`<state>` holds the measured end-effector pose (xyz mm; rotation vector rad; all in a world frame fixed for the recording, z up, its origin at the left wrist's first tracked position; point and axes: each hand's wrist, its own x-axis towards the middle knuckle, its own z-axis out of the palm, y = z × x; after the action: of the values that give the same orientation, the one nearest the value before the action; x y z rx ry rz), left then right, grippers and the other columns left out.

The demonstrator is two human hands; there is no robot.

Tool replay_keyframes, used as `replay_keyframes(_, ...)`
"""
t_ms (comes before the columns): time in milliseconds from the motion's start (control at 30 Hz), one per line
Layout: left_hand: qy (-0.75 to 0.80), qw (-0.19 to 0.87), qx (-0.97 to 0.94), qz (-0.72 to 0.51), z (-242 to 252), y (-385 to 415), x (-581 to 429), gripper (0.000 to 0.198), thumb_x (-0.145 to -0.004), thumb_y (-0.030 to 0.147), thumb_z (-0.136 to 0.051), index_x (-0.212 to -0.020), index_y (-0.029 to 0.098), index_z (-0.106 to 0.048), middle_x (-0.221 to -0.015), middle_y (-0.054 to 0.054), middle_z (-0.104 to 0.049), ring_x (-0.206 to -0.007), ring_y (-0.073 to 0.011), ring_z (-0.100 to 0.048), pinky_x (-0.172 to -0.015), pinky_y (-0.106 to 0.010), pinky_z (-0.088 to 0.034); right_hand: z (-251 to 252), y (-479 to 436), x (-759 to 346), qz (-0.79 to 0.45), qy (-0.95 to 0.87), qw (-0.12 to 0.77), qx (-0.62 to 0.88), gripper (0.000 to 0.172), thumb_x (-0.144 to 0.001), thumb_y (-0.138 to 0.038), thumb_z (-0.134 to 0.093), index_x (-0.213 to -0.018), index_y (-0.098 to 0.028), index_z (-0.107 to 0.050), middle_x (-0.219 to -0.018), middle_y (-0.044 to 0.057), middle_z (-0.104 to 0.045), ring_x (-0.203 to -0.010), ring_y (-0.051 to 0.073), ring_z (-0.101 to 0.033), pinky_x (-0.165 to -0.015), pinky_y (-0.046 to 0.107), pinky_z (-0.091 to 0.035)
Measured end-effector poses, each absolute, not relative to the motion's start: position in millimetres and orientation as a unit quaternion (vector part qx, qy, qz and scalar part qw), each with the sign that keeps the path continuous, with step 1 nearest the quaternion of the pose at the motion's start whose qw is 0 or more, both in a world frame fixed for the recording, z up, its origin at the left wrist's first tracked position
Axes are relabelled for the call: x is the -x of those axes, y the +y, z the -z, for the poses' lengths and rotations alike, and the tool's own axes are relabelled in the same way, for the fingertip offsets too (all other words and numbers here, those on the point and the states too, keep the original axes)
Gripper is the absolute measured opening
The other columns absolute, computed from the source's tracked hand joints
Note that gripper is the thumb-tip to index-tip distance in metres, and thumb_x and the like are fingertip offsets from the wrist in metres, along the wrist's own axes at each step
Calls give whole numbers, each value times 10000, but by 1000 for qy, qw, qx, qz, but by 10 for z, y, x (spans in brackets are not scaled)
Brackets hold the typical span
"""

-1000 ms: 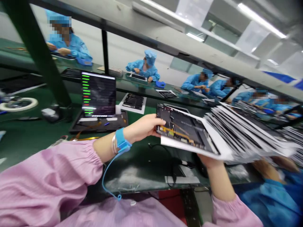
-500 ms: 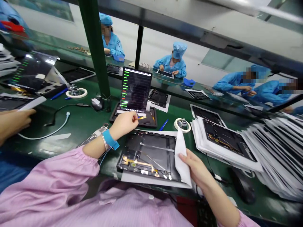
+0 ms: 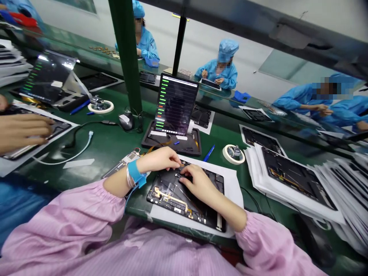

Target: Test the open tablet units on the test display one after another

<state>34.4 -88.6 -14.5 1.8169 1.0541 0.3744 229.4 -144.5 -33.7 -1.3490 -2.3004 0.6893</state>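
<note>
An open black tablet chassis [image 3: 172, 195] with a gold flex cable lies on a white sheet [image 3: 231, 184] at the near table edge. My left hand [image 3: 161, 159], with a blue wrist strap, has its fingertips pinched together at the chassis's upper edge. Touching it, my right hand [image 3: 199, 186] lies across the chassis with fingers curled at the same spot. What the fingertips hold is too small to make out. Just behind stands an upright tablet [image 3: 176, 104] showing green bars, in a black tray [image 3: 149, 140].
A fanned stack of chassis on sheets [image 3: 290, 178] fills the right. A tape roll [image 3: 233, 153] and a blue pen [image 3: 209, 153] lie behind the sheet. A mouse [image 3: 125, 120], a white cable [image 3: 77, 153] and a co-worker's hand [image 3: 23, 130] are left. People in blue sit opposite.
The chassis came from the right stack and was laid on the table. My right hand let go of the sheet's corner, my left came back from the tray, and both now meet on the chassis.
</note>
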Motion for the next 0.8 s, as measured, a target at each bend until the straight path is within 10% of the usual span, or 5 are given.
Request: replay_keyframes(800,454,438,-773,-70,226,-951,-382,209,-606,213,-545,-699,150,-722,-620,-13,-665,-510,-106,-515,-494,-193,-365,509,-1370,-2223,-278,-808,223,469,70,-822,-186,-582,-766,-203,-544,-795,4,-572,-801,182,-503,-753,324,-377)
